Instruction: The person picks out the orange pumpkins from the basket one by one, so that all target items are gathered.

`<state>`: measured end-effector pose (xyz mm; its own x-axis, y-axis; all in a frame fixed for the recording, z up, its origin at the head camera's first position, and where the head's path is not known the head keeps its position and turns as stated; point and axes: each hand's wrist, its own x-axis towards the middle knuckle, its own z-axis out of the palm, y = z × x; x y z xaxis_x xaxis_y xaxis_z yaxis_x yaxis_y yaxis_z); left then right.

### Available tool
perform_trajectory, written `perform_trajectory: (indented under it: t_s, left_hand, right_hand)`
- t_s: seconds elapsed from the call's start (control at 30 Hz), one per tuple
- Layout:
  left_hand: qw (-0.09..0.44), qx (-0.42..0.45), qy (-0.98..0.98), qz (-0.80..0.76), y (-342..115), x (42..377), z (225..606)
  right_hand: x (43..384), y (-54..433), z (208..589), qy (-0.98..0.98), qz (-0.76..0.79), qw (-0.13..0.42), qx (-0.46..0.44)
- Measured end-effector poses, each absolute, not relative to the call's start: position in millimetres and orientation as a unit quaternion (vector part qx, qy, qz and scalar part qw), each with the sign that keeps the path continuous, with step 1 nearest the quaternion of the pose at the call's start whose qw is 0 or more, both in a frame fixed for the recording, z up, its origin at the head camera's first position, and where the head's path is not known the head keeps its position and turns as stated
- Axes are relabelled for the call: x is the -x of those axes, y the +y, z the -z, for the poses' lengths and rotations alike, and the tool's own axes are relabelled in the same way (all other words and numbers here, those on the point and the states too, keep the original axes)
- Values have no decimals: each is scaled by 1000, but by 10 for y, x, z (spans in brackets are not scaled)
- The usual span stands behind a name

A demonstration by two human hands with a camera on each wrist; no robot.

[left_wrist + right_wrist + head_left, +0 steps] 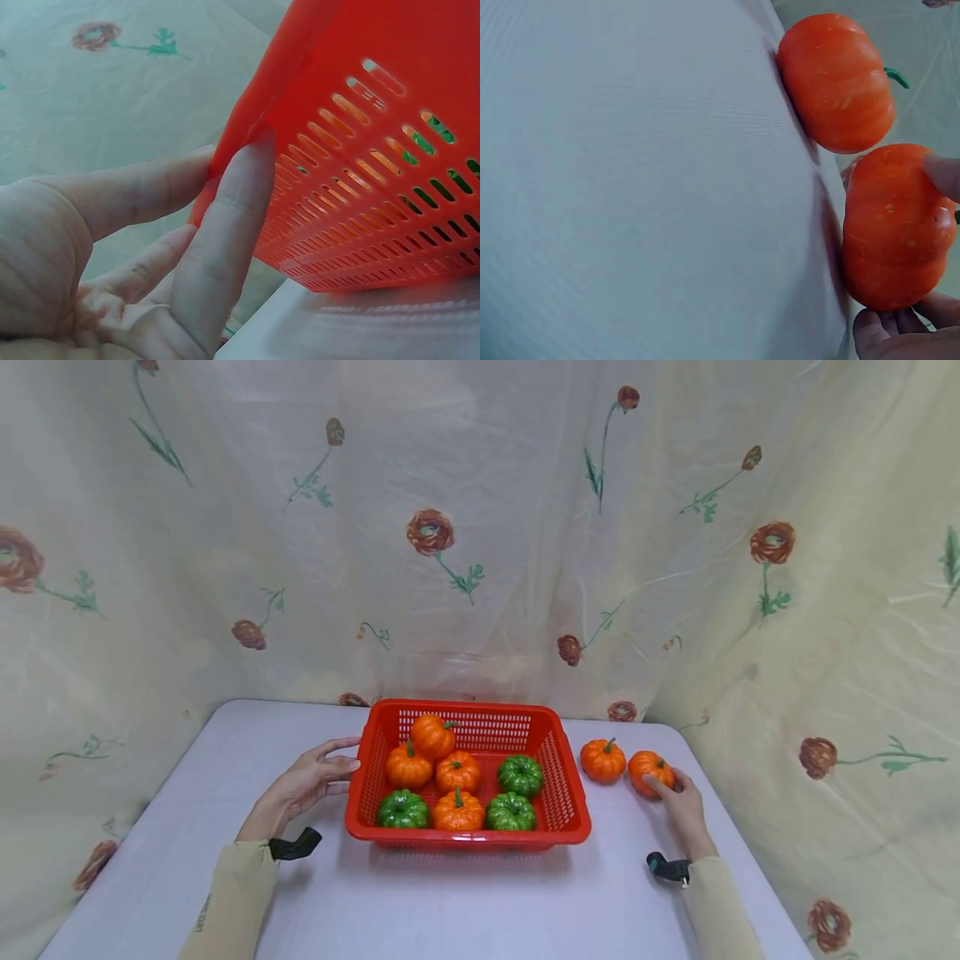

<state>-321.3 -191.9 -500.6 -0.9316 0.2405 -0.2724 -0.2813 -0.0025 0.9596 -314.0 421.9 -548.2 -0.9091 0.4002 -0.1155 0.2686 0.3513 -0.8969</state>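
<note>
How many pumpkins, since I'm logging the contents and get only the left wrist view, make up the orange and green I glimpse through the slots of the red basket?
Observer: From the head view, the red basket holds seven: four orange pumpkins and three green pumpkins.
Operator: My view ends at the basket wall. Are any pumpkins outside it?
Observer: Yes, two more orange pumpkins are off to the basket's right.
Operator: Is either of those being held?
Observer: Yes, the right hand holds the one farther from the basket.
</note>
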Motion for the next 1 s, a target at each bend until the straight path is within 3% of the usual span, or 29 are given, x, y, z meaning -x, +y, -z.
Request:
perform_trajectory:
  t_s: [0.3, 1.0]
  left_hand:
    - [185, 19, 680, -709, -1904, 3226, 5006]
    - [187, 28, 676, -712, -1916, 3247, 5024]
  right_hand:
    - [3254, 4164, 5595, -796, -557, 91, 219]
    - [3204, 4086, 5497, -812, -530, 95, 226]
